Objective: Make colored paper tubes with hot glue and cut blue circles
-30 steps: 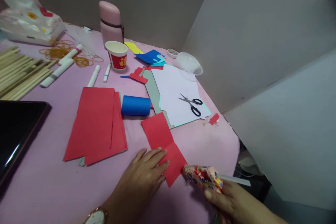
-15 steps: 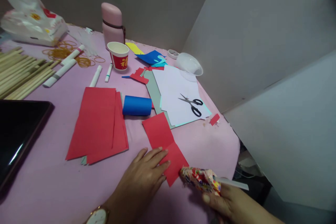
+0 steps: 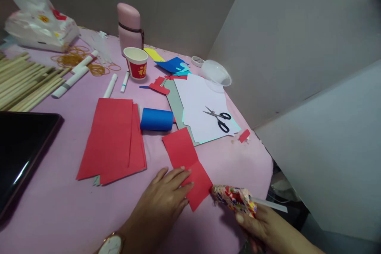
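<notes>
My left hand [image 3: 162, 202] lies flat, fingers together, on the near end of a long red paper strip [image 3: 181, 151] that runs away from me across the pink tablecloth [image 3: 59, 206]. A watch [image 3: 111, 243] sits on that wrist. My right hand [image 3: 264, 228] is closed round a crumpled wad of patterned, mostly red paper [image 3: 235, 199] just right of the strip's near corner. A thin white strip [image 3: 269, 204] sticks out to the right from that hand.
A stack of red sheets [image 3: 114, 139] and a blue paper roll [image 3: 156, 119] lie left of the strip. Scissors [image 3: 218, 118] rest on white paper [image 3: 199, 107]. Further back: red paper cup [image 3: 135, 62], pink flask [image 3: 129, 27], wooden sticks [image 3: 26, 83], glue sticks. A dark tablet [image 3: 20, 151] lies at left; the table edge drops at right.
My right hand with the patterned wad has shifted a little: first left, then back right and slightly away. The left hand stays pressed on the red strip.
</notes>
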Tool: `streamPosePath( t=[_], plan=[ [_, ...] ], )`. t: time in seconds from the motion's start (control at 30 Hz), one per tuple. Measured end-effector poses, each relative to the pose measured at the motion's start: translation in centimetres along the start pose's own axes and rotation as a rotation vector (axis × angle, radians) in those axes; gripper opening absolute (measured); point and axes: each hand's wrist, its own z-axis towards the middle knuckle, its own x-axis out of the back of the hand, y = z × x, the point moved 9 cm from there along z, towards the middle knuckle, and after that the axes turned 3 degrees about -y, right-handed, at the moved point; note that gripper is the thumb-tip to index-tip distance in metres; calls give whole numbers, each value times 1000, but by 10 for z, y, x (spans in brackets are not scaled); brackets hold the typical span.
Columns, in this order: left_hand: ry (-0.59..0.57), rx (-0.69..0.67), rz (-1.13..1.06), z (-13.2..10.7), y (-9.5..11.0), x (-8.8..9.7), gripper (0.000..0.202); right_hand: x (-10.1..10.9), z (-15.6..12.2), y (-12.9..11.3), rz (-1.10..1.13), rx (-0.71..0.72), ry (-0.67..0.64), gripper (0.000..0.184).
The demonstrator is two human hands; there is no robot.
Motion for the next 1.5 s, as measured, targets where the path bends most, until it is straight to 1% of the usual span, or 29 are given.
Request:
streamPosePath(
  t=[0.2,0.27,0.33,0.43,0.53,0.63,0.73,0.87,0.93,0.97,1.03,1.1,1.17,1.23,1.37,1.5],
  plan=[
    [-34,16,-15,2,0,0,25,2,-1,1,26,5,36,55],
    [-27,15,-15,1,0,0,25,0,-1,-3,18,25,21,54],
    [-4,8,-16,0,0,0,25,-6,0,-9,-6,61,-22,52],
    [39,1,-16,-2,0,1,24,-17,-1,-26,-46,156,-73,46],
    [45,-8,-13,-3,-1,-1,24,-22,-3,-41,-69,230,-71,42],
    [63,-11,-9,-2,-1,-2,23,-22,-4,-47,-52,257,-74,43],
    [105,-9,-3,-2,-2,0,23,-17,-3,-42,-26,234,-77,45],
    [111,-26,5,-3,-1,-2,23,-8,1,-19,28,97,-52,47],
    [130,-29,4,-4,-1,-2,22,-2,2,-10,56,66,-13,48],
    [141,-28,4,-4,-1,-2,22,-1,2,-7,90,65,-7,49],
    [153,-34,6,-5,-1,-1,22,-2,4,-3,207,75,-39,53],
    [152,-33,13,-5,-1,1,23,-6,6,-1,346,88,-109,59],
    [122,-35,24,-5,1,1,25,-11,7,1,455,97,-176,64],
    [94,-37,42,-4,2,2,27,-13,8,3,581,105,-191,63],
    [106,-34,59,-3,3,8,27,-15,7,10,845,78,-158,59],
    [63,-49,81,-1,6,9,27,-22,3,6,931,48,-254,60]
  ],
)
